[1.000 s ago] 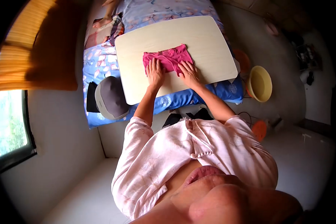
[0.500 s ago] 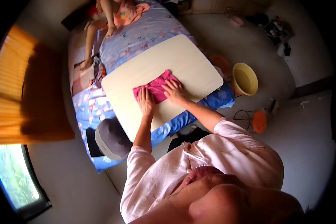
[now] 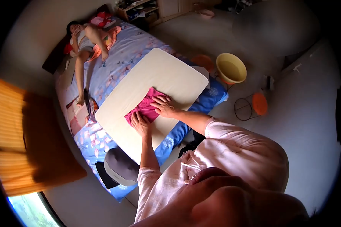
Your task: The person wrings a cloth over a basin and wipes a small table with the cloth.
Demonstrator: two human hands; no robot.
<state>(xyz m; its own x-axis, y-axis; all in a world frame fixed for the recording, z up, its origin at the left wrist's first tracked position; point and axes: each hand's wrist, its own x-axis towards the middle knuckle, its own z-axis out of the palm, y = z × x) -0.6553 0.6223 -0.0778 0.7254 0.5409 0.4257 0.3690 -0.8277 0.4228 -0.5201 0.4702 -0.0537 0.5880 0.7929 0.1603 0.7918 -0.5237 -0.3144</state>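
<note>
Since the earlier frame, the view swings, revealing more of the person point(image 3: 95, 36) at far left. Left hand point(image 3: 141, 126) and right hand point(image 3: 165, 108) lie on pink cloth point(image 3: 144, 107), on the near part of the tabletop point(image 3: 151, 72); fingers slightly spread. Uneven pressure could bunch the fabric; sideways drag could skew its edges.
</note>
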